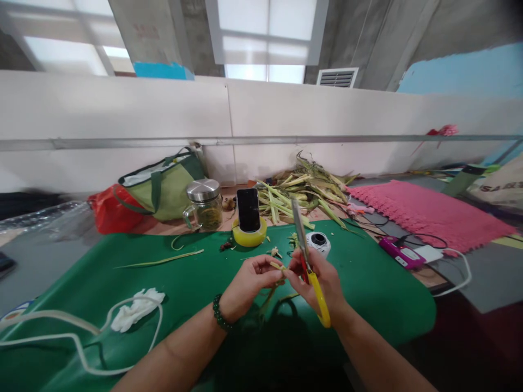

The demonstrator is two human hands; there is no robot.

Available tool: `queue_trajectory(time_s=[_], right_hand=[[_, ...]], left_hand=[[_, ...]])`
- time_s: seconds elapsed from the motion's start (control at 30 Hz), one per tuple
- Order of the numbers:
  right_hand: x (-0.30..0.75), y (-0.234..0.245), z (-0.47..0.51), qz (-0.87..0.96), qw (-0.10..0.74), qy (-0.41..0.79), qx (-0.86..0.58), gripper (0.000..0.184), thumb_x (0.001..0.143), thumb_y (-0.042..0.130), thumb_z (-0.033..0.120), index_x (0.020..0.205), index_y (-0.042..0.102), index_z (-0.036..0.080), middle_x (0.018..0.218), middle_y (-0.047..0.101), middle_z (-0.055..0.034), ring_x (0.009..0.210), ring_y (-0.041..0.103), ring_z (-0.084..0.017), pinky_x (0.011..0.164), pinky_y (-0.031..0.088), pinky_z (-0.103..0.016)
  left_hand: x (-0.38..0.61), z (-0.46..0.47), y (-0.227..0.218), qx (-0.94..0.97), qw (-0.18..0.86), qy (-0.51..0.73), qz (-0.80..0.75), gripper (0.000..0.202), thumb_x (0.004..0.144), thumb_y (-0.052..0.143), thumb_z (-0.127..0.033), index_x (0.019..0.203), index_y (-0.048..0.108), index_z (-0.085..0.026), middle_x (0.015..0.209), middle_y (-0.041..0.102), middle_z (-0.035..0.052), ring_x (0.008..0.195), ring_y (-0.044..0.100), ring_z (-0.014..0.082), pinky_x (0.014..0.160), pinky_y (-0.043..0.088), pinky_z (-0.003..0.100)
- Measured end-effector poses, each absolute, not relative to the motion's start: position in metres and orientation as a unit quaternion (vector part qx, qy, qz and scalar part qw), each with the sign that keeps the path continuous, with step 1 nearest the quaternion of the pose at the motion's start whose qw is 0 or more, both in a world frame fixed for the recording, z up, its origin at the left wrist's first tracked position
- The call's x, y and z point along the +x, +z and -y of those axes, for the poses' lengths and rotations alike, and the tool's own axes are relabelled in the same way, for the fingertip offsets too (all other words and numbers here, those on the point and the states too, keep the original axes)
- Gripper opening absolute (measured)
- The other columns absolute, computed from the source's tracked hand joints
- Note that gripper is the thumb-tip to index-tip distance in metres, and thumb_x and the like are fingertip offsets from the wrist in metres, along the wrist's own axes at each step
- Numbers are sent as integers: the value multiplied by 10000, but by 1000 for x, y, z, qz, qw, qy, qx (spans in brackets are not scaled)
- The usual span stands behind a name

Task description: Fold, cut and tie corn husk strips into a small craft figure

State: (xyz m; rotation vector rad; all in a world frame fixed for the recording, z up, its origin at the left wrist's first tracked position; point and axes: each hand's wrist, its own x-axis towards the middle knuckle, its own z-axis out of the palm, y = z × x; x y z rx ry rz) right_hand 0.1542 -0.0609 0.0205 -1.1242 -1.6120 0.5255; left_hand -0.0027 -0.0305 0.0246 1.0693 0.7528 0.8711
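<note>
My left hand is closed in a pinch on a thin yellow-green leaf strip above the green mat. A dark bead bracelet sits on that wrist. My right hand is wrapped round scissors with yellow and red handles, blades pointing up and away. Its fingertips also touch the strip, right beside my left fingers. More strip ends hang below the hands.
Behind the hands stand a phone in a yellow tape roll, a lidded glass jar, a white round device and a pile of leaves. A green bag, white cord, crumpled tissue and pink mat lie around.
</note>
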Motion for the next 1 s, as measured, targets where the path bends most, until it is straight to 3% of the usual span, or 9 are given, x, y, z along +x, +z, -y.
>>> queue_trajectory(time_s=[0.17, 0.4, 0.73, 0.9, 1.0], right_hand=[[149, 15, 63, 679, 561, 66, -469, 191, 776, 599, 215, 909, 462, 219, 685, 582, 24, 551, 577, -112, 559, 506, -246], [143, 1, 63, 700, 536, -26, -471, 211, 783, 610, 205, 931, 462, 226, 680, 609, 20, 533, 584, -116, 555, 503, -246], [143, 1, 59, 666, 582, 44, -463, 169, 780, 602, 214, 905, 489, 208, 691, 571, 26, 564, 573, -106, 545, 505, -227], [149, 7, 57, 693, 531, 91, -479, 280, 743, 653, 251, 958, 476, 216, 750, 614, 18, 576, 583, -114, 564, 511, -245], [149, 14, 55, 704, 517, 128, -470, 243, 753, 628, 231, 944, 479, 212, 770, 630, 7, 612, 603, -125, 604, 515, -259]], left_hand=[[-2, 32, 29, 480, 683, 412, -366, 305, 580, 785, -390, 641, 647, -125, 590, 616, 3, 561, 499, 86, 569, 373, 211], [-1, 33, 31, 461, 680, 428, -377, 283, 538, 804, -366, 635, 698, -122, 600, 644, 22, 556, 496, 93, 571, 381, 224], [0, 32, 26, 434, 694, 435, -376, 237, 545, 786, -305, 653, 682, -122, 613, 666, 36, 558, 540, 102, 551, 379, 210], [1, 32, 25, 468, 657, 442, -391, 211, 550, 774, -292, 608, 668, -119, 572, 637, 24, 529, 502, 94, 549, 384, 218], [2, 33, 22, 505, 618, 457, -392, 205, 554, 764, -290, 603, 663, -119, 562, 621, 21, 535, 499, 103, 553, 391, 226]])
